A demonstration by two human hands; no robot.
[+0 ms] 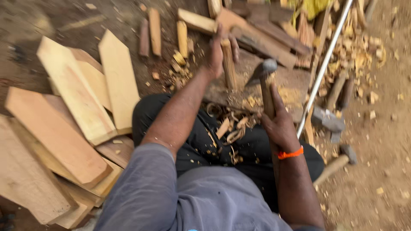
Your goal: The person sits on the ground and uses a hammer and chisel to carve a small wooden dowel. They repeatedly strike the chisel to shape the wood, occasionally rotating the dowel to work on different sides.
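Pale matt wooden peg; wood-handled, dull metal-headed adze; smooth raw planks; shiny metal rod.

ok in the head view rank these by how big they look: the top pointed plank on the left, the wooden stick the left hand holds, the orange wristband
1. pointed plank, largest, though it lies nearer the camera
2. wooden stick held upright by the left hand
3. orange wristband, smallest by far

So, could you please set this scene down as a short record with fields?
setting: bare dirt ground strewn with wood chips
left hand: holds a short wooden piece upright on a wooden block
right hand: grips the handle of an adze-like tool
lap: curled shavings
to the person's left: stack of pointed planks
to the right: metal rod
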